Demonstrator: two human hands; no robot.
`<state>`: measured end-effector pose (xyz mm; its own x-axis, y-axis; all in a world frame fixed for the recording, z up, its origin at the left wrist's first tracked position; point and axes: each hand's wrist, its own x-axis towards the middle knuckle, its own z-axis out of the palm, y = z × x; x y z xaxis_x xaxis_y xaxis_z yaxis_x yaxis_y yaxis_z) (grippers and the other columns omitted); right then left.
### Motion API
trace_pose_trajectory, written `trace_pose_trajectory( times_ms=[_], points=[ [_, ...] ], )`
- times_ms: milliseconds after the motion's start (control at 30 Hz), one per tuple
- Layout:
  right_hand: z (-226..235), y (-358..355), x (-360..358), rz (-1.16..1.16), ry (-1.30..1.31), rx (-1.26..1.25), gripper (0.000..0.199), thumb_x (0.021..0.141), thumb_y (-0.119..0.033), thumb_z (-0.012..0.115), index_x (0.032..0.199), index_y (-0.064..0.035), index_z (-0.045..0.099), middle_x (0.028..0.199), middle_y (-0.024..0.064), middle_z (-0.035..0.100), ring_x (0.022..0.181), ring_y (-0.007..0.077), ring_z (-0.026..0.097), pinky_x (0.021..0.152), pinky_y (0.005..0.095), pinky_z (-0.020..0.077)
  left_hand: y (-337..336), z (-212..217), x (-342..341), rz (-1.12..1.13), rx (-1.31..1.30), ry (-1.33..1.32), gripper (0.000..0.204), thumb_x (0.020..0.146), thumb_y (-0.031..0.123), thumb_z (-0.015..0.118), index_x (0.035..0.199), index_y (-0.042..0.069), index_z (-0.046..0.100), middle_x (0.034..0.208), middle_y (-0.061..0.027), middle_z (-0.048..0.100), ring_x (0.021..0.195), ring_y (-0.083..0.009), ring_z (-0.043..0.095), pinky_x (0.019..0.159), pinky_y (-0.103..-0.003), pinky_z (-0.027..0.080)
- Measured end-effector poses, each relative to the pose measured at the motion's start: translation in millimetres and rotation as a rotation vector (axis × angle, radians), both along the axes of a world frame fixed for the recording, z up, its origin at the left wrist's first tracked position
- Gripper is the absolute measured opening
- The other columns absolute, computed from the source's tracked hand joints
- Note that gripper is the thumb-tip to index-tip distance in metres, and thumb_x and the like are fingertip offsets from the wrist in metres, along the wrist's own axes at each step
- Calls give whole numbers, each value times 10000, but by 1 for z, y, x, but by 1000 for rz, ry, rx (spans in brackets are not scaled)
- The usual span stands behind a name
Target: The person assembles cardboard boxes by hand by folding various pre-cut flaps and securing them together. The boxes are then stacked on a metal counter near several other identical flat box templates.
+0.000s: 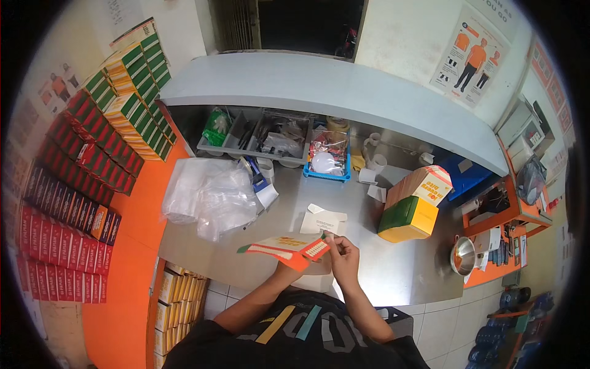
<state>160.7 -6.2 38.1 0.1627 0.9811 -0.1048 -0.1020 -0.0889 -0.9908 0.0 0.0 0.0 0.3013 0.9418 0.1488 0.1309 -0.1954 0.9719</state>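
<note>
A partly folded food carton point(294, 246), printed orange, red, white and green, is held tilted above the near edge of the steel counter. My right hand point(344, 255) pinches its right edge between thumb and fingers. Beneath the carton lies my left hand point(286, 272); the carton covers its fingers, so their grip does not show. Just beyond, a white flap point(326, 220) of cardboard shows, and I cannot tell whether it belongs to the same carton. To the right on the counter stands a stack of similar cartons point(413, 206), with green, yellow and orange sides.
Clear plastic bags point(212, 194) lie on the left, beside a blue tape dispenser point(253, 172). Behind are grey bins point(279, 132) and a blue basket point(327, 175) under a raised grey shelf point(332, 83). A metal bowl point(464, 255) sits right. Boxes point(132, 101) are piled left.
</note>
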Motion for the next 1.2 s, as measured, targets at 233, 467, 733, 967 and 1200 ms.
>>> trace_pose_trajectory(
  times_ms=[233, 467, 733, 967, 1200],
  points=[
    [12, -15, 13, 43, -205, 17, 209, 953, -162, 692, 1017, 29, 745, 1082, 152, 745, 897, 125, 693, 819, 253, 526, -21, 6, 19, 75, -262, -461, 295, 997, 158, 612, 1250, 5, 618, 1262, -124, 649, 1199, -244, 615, 989, -399, 507],
    [23, -16, 23, 170, -508, -136, 221, 958, -187, 658, 1070, -22, 755, 876, 188, 754, 773, 224, 749, 668, 322, 547, -10, 29, 9, 231, 144, 105, 263, 908, 109, 689, 1156, 22, 687, 1053, -127, 718, 964, -250, 701, 850, -367, 544],
    [17, -18, 15, 177, -606, -135, 237, 922, -214, 697, 1000, 1, 761, 749, 174, 738, 631, 155, 700, 592, 299, 511, -9, 32, 7, 191, 55, 145, 240, 870, 125, 721, 1081, 10, 726, 952, -155, 744, 752, -244, 731, 676, -317, 575],
    [7, -16, 11, 117, -580, -100, 261, 892, -228, 734, 937, 28, 757, 722, 167, 732, 628, 182, 710, 591, 306, 526, -2, 23, 8, 188, -44, 43, 209, 880, 101, 713, 1059, -4, 693, 948, -144, 749, 785, -222, 738, 689, -310, 581],
    [9, -16, 9, 151, -625, -87, 218, 899, -176, 716, 927, 40, 729, 776, 147, 745, 720, 218, 749, 622, 306, 548, -7, 25, 11, 176, -43, 70, 272, 880, 92, 713, 1119, -9, 631, 917, -144, 739, 784, -226, 743, 687, -313, 587]
  ],
)
